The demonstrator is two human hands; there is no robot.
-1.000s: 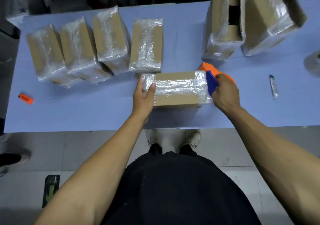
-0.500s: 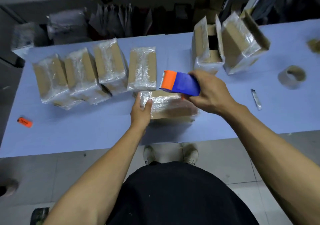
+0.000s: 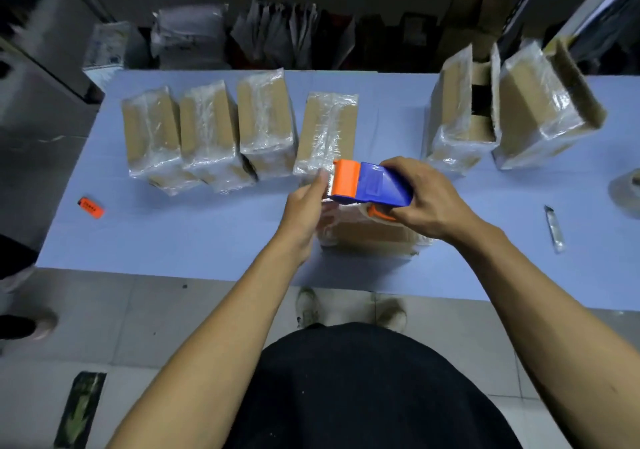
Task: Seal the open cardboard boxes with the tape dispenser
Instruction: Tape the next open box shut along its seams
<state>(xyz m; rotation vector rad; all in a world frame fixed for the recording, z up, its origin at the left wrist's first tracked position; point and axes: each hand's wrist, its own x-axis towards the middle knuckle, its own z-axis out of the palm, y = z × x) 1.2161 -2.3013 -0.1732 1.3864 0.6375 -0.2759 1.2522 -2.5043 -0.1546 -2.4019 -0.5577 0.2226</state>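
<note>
Right hand wrapped around blue-and-orange tape dispenser, raised above wrapped box near front edge of table. Left hand pinching at orange mouth, probably the tape end. Light, rigid plastic; film sticky, thin. Best held by the body.

A long table covered in pale blue cloth carries a row of four tape-wrapped brown cardboard boxes at its far left, and a fifth wrapped cardboard box lies near the front edge. At the far right stand two taller open-topped cardboard boxes in clear wrap, side by side. A small flat orange tag lies near the left edge, a slim silver utility knife lies toward the right, and a roll of clear tape sits at the right edge.
</note>
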